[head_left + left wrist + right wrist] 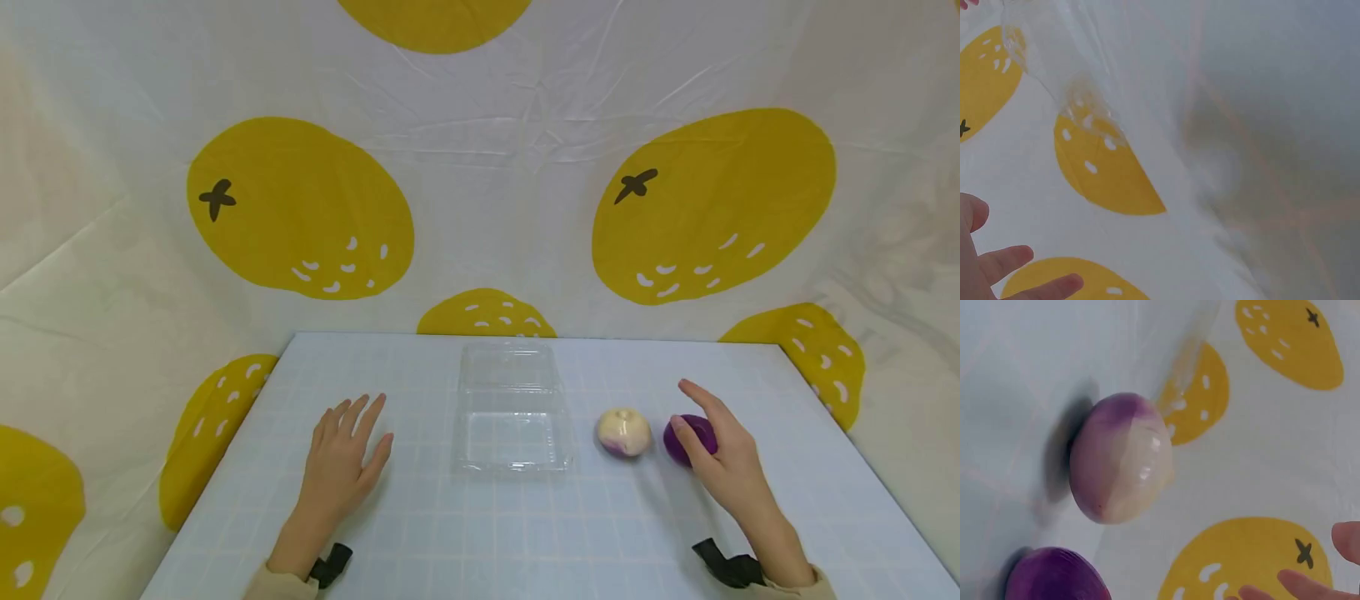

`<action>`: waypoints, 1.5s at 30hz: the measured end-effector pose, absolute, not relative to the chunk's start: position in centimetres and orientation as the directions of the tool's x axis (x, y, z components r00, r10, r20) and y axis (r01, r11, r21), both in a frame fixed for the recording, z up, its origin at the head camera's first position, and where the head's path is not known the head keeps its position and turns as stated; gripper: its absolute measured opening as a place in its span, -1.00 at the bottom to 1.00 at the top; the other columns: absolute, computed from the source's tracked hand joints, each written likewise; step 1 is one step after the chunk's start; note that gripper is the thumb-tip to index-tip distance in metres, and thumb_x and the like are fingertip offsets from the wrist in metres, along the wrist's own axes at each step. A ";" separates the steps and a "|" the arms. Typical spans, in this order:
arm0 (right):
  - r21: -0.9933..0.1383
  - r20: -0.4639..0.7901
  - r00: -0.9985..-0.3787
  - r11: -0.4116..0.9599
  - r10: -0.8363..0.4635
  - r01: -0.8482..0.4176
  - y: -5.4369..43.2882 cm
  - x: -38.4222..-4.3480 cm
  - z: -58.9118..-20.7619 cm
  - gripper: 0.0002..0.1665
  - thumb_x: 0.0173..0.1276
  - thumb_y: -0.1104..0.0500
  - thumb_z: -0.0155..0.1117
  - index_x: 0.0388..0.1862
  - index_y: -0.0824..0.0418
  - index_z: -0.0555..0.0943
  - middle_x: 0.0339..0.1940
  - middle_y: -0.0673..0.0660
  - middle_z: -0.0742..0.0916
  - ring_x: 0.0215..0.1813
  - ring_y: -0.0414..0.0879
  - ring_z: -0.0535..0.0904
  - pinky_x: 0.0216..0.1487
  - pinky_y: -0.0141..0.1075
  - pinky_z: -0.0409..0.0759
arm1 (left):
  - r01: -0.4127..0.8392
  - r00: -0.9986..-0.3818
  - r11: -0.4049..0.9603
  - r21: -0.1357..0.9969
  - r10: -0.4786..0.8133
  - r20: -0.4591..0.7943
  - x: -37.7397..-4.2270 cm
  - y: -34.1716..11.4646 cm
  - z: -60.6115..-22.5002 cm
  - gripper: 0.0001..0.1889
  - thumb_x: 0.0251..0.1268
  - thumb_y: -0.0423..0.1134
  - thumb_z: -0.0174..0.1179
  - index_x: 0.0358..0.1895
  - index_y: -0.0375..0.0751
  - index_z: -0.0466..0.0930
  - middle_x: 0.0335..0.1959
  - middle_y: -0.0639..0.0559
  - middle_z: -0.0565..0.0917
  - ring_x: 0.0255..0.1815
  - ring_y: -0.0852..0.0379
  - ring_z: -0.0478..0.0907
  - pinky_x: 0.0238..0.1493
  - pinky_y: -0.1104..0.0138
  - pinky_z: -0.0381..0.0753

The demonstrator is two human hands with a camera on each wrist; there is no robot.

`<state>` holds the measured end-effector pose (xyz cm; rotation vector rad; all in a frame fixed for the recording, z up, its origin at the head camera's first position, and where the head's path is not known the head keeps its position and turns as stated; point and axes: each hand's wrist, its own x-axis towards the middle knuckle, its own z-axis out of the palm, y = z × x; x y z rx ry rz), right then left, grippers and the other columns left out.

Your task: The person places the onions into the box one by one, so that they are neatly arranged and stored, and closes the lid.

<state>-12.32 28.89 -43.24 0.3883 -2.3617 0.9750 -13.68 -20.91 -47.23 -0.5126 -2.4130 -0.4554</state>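
Observation:
My right hand [733, 467] hovers over a dark purple onion-like vegetable [677, 443], its thumb and index finger spread and partly covering it. In the right wrist view, the fingertips [1310, 589] stand apart from the purple vegetable [1057, 578]. Just left of it on the table sits a white-and-purple turnip [624, 433], seen whole in the right wrist view. Over the left part of the table is my left hand [339, 467], fingers spread and holding nothing. Between the hands lies a clear plastic box [513, 442] with its hinged lid [510, 367] folded back.
The table [450, 542] has a pale, grid-patterned top. Behind it hangs a white cloth [502, 208] printed with yellow fruit shapes, running round both sides. Dark straps [727, 567] show at both wrists.

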 end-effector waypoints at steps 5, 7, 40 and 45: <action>-0.663 0.501 -0.866 0.641 -0.006 -0.387 28.4 -12.7 -43.5 -0.44 0.45 0.29 0.20 0.41 0.25 0.43 0.30 0.32 0.57 0.30 -0.59 0.29 0.27 -0.74 0.15 | 0.539 -0.690 0.803 0.253 0.249 0.680 -13.8 -19.8 -47.2 -0.49 0.45 -0.07 0.02 0.33 -0.29 0.47 0.16 -0.32 0.57 0.20 -0.37 0.43 0.27 -0.33 0.24; -0.715 0.440 -0.898 0.610 0.014 -0.341 28.2 -12.9 -43.6 -0.46 0.51 0.23 0.15 0.43 0.24 0.40 0.33 0.29 0.55 0.30 -0.57 0.31 0.26 -0.74 0.17 | 0.559 -0.687 0.781 0.277 0.250 0.683 -13.8 -19.4 -47.2 -0.51 0.40 -0.12 0.08 0.31 -0.29 0.48 0.15 -0.28 0.59 0.19 -0.34 0.45 0.26 -0.31 0.27; -0.996 -0.023 -0.982 0.086 0.190 0.040 24.0 -15.8 -47.7 -0.42 0.59 0.08 0.04 0.45 0.35 0.29 0.47 0.19 0.37 0.55 0.01 0.11 0.51 -0.39 0.13 | 0.639 -0.689 0.696 0.327 0.329 0.646 -16.9 -14.3 -47.7 -0.58 0.36 -0.14 0.16 0.18 -0.30 0.57 0.21 -0.24 0.55 0.21 -0.26 0.44 0.25 -0.23 0.33; -0.994 -0.025 -0.979 0.101 0.202 0.046 23.9 -15.9 -48.1 -0.41 0.58 0.05 0.06 0.44 0.32 0.32 0.46 0.19 0.39 0.53 -0.02 0.13 0.50 -0.41 0.13 | 0.643 -0.696 0.686 0.341 0.340 0.632 -17.4 -13.7 -47.9 -0.58 0.35 -0.15 0.18 0.18 -0.31 0.57 0.21 -0.29 0.55 0.20 -0.30 0.45 0.24 -0.26 0.33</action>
